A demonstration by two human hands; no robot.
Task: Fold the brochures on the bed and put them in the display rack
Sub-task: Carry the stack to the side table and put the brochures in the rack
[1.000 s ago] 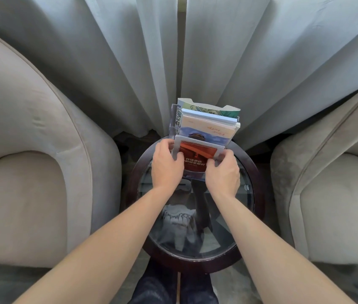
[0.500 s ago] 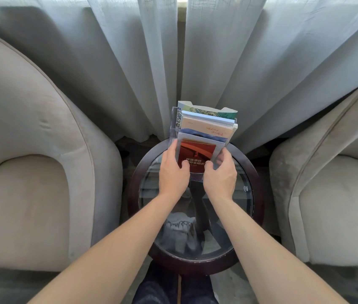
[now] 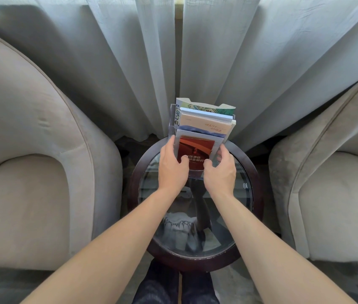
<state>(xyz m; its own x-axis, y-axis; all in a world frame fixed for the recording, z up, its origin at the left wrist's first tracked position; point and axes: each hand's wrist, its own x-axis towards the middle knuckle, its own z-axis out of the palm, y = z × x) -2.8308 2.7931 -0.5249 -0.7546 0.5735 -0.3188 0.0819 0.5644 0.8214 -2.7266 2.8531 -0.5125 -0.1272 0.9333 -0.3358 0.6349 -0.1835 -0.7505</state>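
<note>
A clear acrylic display rack point(image 3: 172, 128) stands at the far edge of a round glass table point(image 3: 248, 172). Its tiers hold several folded brochures. A red brochure point(image 3: 195, 148) sits upright in the front pocket. My left hand point(image 3: 171, 167) lies along the pocket's left side, with the thumb on the lower left of the front. My right hand point(image 3: 221, 172) curls around the pocket's right side, thumb at the lower right of the front. Behind the red one are a beige and blue brochure point(image 3: 204, 126) and a green one point(image 3: 206, 107).
A beige armchair point(image 3: 31, 172) stands close on the left and another armchair point(image 3: 331, 183) on the right. Grey curtains point(image 3: 129, 62) hang right behind the rack. The table has a dark wooden rim, and my legs point(image 3: 173, 288) are at its near edge.
Both hands have slid down from the top of the front pocket to its lower sides. The red brochure sits lower in the pocket and more of its face shows.
</note>
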